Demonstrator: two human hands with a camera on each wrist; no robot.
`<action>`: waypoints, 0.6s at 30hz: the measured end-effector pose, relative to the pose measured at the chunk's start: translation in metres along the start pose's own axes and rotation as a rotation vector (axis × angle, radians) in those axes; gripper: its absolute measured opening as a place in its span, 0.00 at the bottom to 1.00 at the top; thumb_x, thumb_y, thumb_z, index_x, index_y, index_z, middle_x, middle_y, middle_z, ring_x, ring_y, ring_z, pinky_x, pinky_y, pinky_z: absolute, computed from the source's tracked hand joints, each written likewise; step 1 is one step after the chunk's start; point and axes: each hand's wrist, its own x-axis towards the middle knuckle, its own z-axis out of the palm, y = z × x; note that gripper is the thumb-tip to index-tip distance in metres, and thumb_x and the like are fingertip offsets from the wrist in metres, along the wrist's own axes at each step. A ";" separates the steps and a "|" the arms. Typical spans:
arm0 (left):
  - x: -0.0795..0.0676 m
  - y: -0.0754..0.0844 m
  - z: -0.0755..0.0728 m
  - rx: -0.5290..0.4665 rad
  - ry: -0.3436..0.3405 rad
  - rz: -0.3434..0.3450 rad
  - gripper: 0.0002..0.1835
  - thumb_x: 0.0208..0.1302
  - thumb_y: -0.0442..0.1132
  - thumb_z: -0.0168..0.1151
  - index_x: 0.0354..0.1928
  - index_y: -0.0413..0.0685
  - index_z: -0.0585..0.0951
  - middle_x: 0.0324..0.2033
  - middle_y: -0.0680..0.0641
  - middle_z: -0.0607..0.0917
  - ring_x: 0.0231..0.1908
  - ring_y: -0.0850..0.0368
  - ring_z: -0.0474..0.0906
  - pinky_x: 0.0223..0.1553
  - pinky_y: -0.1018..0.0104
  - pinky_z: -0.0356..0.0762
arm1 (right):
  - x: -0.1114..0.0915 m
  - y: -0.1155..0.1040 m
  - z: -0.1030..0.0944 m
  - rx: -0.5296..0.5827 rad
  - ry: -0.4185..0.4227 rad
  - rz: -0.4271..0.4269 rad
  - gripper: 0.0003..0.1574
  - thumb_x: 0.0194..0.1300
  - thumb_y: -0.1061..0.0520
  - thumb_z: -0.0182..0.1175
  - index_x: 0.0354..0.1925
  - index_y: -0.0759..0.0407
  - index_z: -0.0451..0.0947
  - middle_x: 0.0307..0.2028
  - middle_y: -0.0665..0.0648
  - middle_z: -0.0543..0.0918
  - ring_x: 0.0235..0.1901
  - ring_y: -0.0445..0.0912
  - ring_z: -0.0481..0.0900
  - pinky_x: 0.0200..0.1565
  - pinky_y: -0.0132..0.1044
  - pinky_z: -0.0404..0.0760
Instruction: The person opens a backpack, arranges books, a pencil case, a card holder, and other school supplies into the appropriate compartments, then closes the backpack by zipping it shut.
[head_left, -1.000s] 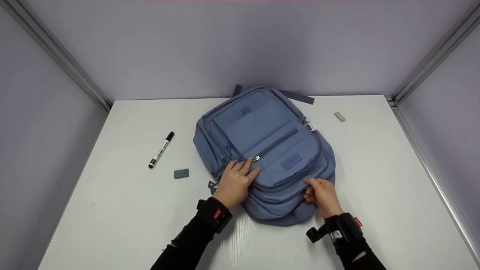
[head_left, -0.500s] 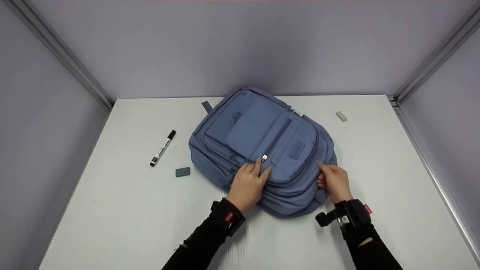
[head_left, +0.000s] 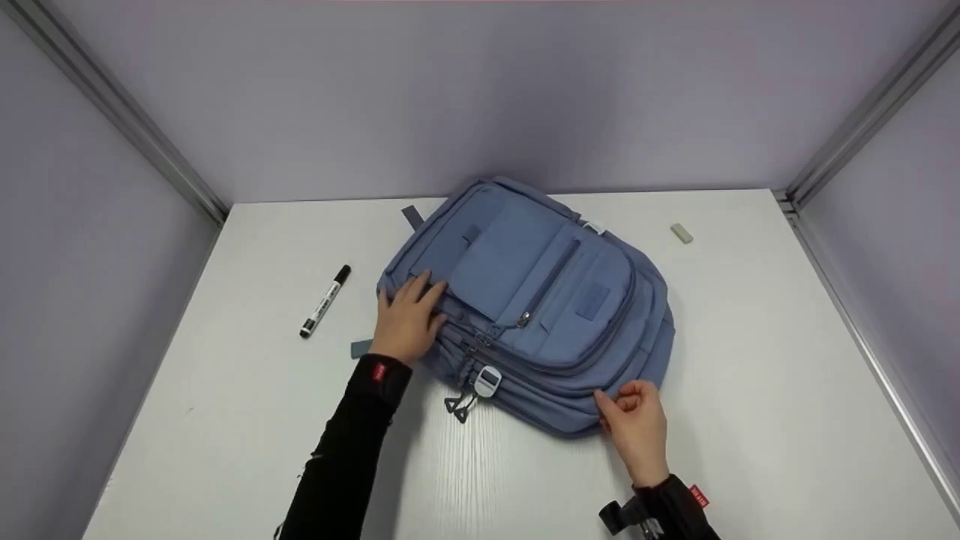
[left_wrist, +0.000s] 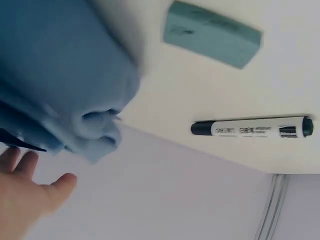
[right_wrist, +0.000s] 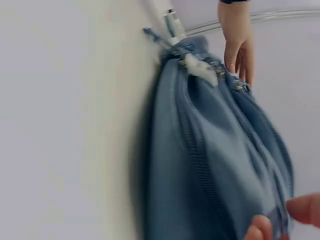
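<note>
A blue backpack [head_left: 502, 262] lies tilted on the white table, front pockets up. My left hand [head_left: 405, 322] rests with fingers spread on its left side, near the side zips; in the left wrist view that hand [left_wrist: 30, 200] is at the lower left, beside the blue fabric. A grey-white tag [head_left: 487, 382] and triangular zip pulls [head_left: 455, 407] hang at the bag's lower left edge. My right hand [head_left: 637, 431] is at the bag's bottom edge, fingers loosely bent. In the right wrist view its fingertips [right_wrist: 260, 230] show apart, close over the zipped compartments.
A black-and-white marker [head_left: 325, 301] lies left of the bag. A blue-green block [head_left: 361, 349] is partly hidden behind my left hand; the left wrist view shows it whole. A small pale green block [head_left: 682, 233] lies at the back right. Grey walls [head_left: 480, 97] enclose the table.
The bag has turned counterclockwise. My left hand has left the front zip puller and moved left to the bag's side, uncovering the tag. My right hand has moved down to the lower edge.
</note>
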 end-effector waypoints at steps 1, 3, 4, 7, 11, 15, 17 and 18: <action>-0.002 -0.002 0.002 0.005 -0.013 -0.006 0.28 0.71 0.46 0.58 0.71 0.53 0.69 0.74 0.40 0.66 0.73 0.38 0.62 0.71 0.29 0.49 | 0.001 0.002 0.001 -0.024 0.010 -0.011 0.18 0.62 0.63 0.66 0.41 0.67 0.66 0.21 0.50 0.73 0.17 0.37 0.75 0.26 0.28 0.77; -0.005 -0.002 0.006 0.015 -0.012 -0.019 0.27 0.70 0.47 0.58 0.70 0.52 0.71 0.72 0.40 0.68 0.71 0.38 0.65 0.70 0.28 0.51 | 0.005 0.005 0.001 -0.055 0.025 -0.022 0.18 0.60 0.65 0.66 0.41 0.67 0.66 0.20 0.49 0.71 0.17 0.36 0.73 0.26 0.28 0.75; -0.007 -0.002 0.008 0.021 -0.005 -0.023 0.27 0.70 0.47 0.59 0.70 0.52 0.71 0.72 0.40 0.68 0.70 0.38 0.66 0.70 0.28 0.52 | 0.008 0.007 0.001 -0.065 0.029 -0.021 0.17 0.59 0.66 0.66 0.41 0.67 0.67 0.20 0.49 0.71 0.17 0.36 0.73 0.26 0.27 0.74; -0.014 0.002 0.010 0.052 0.030 -0.021 0.27 0.69 0.48 0.60 0.68 0.52 0.73 0.69 0.39 0.72 0.67 0.38 0.70 0.67 0.29 0.58 | 0.020 0.010 -0.005 -0.088 0.051 -0.020 0.15 0.59 0.67 0.64 0.40 0.67 0.68 0.19 0.48 0.70 0.17 0.35 0.72 0.25 0.27 0.73; -0.025 0.011 0.011 0.103 0.067 -0.008 0.27 0.68 0.52 0.61 0.66 0.53 0.74 0.66 0.38 0.75 0.62 0.38 0.74 0.60 0.34 0.66 | 0.044 0.008 -0.016 -0.142 0.098 -0.040 0.13 0.59 0.66 0.64 0.39 0.66 0.70 0.19 0.47 0.69 0.19 0.35 0.68 0.26 0.27 0.69; -0.034 0.020 0.013 0.124 0.093 0.003 0.27 0.67 0.52 0.62 0.66 0.54 0.75 0.59 0.40 0.79 0.56 0.40 0.77 0.55 0.40 0.69 | 0.071 0.003 -0.026 -0.211 0.133 -0.066 0.11 0.58 0.66 0.64 0.38 0.66 0.72 0.20 0.46 0.68 0.20 0.37 0.66 0.27 0.28 0.66; -0.037 0.025 0.015 0.129 0.108 0.013 0.26 0.67 0.51 0.62 0.65 0.54 0.76 0.56 0.41 0.80 0.52 0.41 0.77 0.53 0.42 0.69 | 0.081 0.000 -0.031 -0.242 0.148 -0.080 0.10 0.59 0.65 0.64 0.37 0.66 0.73 0.20 0.47 0.68 0.21 0.38 0.66 0.27 0.29 0.65; -0.038 0.026 0.016 0.133 0.112 0.016 0.26 0.67 0.51 0.62 0.65 0.54 0.76 0.54 0.42 0.80 0.51 0.41 0.77 0.52 0.43 0.69 | 0.084 -0.002 -0.033 -0.256 0.164 -0.088 0.10 0.59 0.65 0.64 0.37 0.66 0.74 0.20 0.47 0.69 0.21 0.38 0.66 0.27 0.30 0.65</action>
